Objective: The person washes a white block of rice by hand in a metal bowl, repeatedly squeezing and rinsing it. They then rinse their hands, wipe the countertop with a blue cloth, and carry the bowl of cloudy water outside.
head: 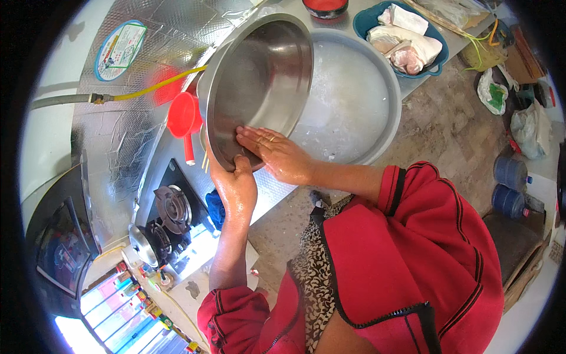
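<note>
My left hand (pixel 234 181) grips the near rim of a stainless steel basin (pixel 283 88), thumb inside the bowl. The basin is tilted, its hollow facing right. Inside it, my wet right hand (pixel 281 157) lies flat against the lower wall with fingers stretched out and together. Partly behind the steel basin stands a wide grey tub (pixel 393 110) holding cloudy water with small white bits floating in it. A red plastic dipper (pixel 183 116) rests left of the basin, on the counter.
A blue-green plastic basin (pixel 360 22) holds pieces of raw meat (pixel 404 44). A red bowl (pixel 326 6) sits at the far edge. The gas stove (pixel 174 210) and a lidded pan (pixel 143 245) are at lower left. A yellow hose (pixel 159 84) runs along the foil-covered wall.
</note>
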The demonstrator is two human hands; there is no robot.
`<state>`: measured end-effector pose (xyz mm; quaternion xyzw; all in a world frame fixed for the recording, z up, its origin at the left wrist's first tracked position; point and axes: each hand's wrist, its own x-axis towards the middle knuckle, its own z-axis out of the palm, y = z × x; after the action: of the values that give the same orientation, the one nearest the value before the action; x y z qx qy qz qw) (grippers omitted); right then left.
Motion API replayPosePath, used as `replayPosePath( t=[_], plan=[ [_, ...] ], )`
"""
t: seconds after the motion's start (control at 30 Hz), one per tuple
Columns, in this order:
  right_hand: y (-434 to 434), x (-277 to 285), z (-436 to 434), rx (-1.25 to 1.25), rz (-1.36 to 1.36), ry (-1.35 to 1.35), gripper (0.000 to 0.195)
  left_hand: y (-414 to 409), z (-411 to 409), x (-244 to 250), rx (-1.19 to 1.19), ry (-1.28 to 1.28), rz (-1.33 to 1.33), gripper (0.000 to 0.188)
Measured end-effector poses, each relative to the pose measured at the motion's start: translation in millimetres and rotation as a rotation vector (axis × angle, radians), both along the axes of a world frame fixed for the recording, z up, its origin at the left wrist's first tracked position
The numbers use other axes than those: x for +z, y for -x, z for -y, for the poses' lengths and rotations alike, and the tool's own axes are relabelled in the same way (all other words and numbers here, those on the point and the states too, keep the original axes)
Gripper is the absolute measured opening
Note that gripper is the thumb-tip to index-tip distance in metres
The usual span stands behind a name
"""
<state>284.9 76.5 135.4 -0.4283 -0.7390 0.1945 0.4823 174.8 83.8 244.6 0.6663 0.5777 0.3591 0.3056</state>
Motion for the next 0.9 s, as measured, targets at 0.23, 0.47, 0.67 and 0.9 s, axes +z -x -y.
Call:
replayPosePath(
  t=[0.23, 0.47, 0.67, 0.9],
  plan=[
    [-37, -21, 0, -0.134, 0.316, -0.079, 0.045, 0, -31, 36, -0.014, 0.3, -0.104, 0.033],
    [-13, 9, 18, -0.172, -0.154, -0.092, 0.041, -39, -6, 1, 0.047, -0.484, -0.388, 0.05],
    [-1, 9, 24, -0.134, -0.274, -0.098, 0.045, -54, -5, 15, -0.016, -0.61, -0.287, 0.056],
    [-39, -22, 12, -0.112, 0.281, -0.092, 0.053, -48, -6, 44, -0.019, -0.695, -0.305, 0.056]
  ],
)
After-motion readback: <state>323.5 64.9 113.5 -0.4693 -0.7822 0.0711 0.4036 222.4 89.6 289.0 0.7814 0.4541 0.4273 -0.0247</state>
